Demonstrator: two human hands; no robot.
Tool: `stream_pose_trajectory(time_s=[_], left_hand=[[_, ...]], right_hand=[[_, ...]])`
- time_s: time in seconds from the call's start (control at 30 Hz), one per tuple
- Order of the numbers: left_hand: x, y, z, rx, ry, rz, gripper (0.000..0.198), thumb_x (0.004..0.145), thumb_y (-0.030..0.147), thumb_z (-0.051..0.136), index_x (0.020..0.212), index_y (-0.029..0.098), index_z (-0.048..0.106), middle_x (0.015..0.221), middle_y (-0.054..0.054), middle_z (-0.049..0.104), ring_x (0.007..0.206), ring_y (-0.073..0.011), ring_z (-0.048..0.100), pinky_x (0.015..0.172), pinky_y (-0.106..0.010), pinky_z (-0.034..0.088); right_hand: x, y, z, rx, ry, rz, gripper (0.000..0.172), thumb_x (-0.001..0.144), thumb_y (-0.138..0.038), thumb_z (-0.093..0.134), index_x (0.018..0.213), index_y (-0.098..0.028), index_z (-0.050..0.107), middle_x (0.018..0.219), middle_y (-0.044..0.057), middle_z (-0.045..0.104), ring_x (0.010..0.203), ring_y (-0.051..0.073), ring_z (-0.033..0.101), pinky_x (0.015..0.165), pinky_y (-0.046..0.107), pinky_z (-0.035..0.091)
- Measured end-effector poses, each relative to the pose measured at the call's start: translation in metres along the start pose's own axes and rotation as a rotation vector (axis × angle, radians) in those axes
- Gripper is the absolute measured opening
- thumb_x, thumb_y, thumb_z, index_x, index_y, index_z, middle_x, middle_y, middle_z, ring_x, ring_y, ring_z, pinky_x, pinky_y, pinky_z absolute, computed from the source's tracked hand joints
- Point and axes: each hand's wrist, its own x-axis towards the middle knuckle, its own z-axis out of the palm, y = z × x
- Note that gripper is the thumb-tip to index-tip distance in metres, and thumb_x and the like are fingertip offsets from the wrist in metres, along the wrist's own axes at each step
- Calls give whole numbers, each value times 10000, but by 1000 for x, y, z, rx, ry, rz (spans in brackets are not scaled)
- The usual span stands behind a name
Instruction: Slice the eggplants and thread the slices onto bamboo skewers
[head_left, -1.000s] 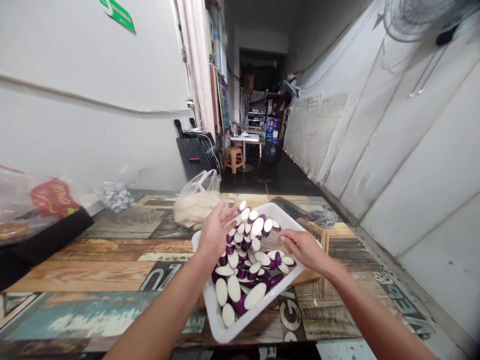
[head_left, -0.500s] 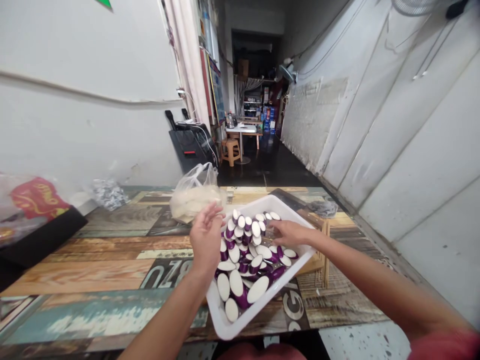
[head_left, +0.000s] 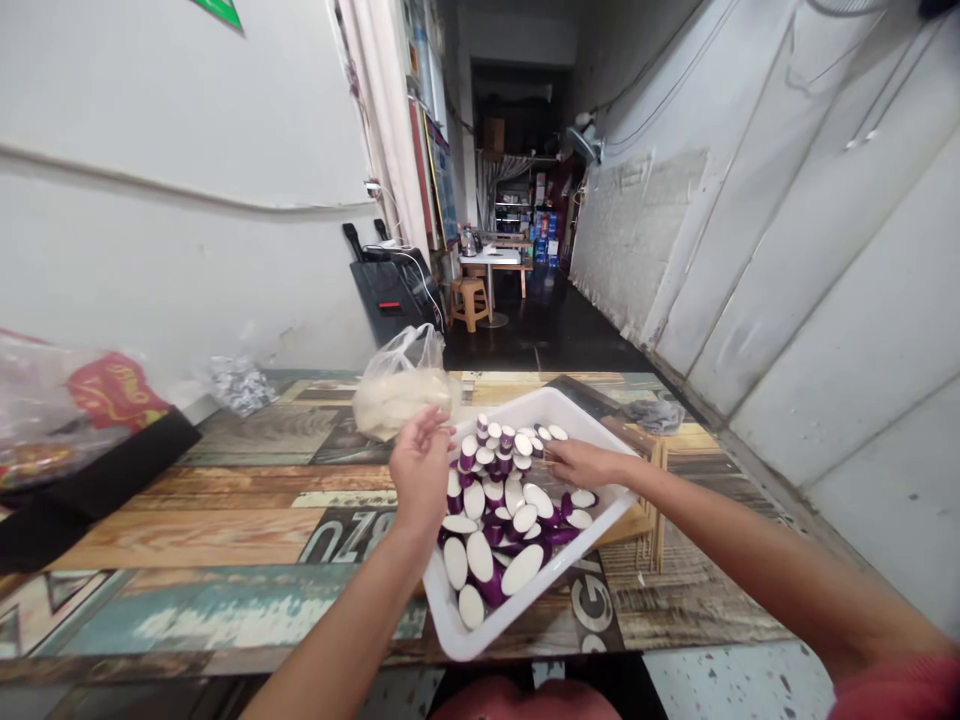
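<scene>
Filling the tray: aubergine slices (head_left: 495, 520), purple-skinned and white-faced, are heaped in a white tray (head_left: 457, 630) at the lower middle of the frame.
Tray: it is set cornerwise on the desk (head_left: 225, 525), one corner turned toward the wearer. This is probably so that both hands can meet over the heap.
Left hand (head_left: 420, 472): it is held over the tray's left rim, back to the camera. Its fingers (head_left: 439, 425) are drawn together at the tips beside the farthest slices. Whether a slice is pinched between them cannot be told.
Right hand (head_left: 583, 463): it is laid across the right rim, knuckles up, with the fingers (head_left: 555, 455) pointed into the far end of the heap. They are mostly hidden by the back of the hand, so it cannot be told whether they are apart or closed.
Skewers (head_left: 654, 500): thin wooden sticks lie just right of the tray, beside the right forearm, likely kept within that hand's reach.
Plastic bag (head_left: 401, 392): it holds pale contents and stands just beyond the left hand, untouched.
Left of the frame: a black tray (head_left: 97, 480) of red-printed packets and crumpled foil (head_left: 236, 385) are seen well apart from both hands.
</scene>
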Motion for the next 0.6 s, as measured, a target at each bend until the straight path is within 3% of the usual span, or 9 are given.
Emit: stream_pose_trajectory(time_s=[0.2,0.4,0.5,0.6], left_hand=[[-1,-4,0,64,-61,23,331,687,226,545,1008,157,590,925,-57,631,724,-127,585,651,-242,462],[-10,2,3,239,-264,61,235,718,266,525,887,146,636,754,-34,644,635,-127,571,636,-243,453],[-17,5,7,343,-485,41,215,724,262,510,854,162,650,739,-29,648,624,-135,571,606,-238,445],[-23,3,15,547,-858,76,227,732,249,496,868,202,672,805,-31,670,701,-166,586,647,-257,442]], right_hand=[[0,3,3,61,1,-47,138,789,-283,522,772,-149,551,686,12,593,597,128,509,504,203,338],[5,7,-2,59,139,-14,174,833,-280,471,870,-142,569,807,54,628,707,165,553,578,224,358],[9,9,1,42,142,4,158,800,-272,519,851,-146,597,798,65,642,697,179,567,574,230,360],[7,9,4,38,127,19,203,686,-301,653,816,-146,632,752,66,660,661,194,586,563,233,380]])
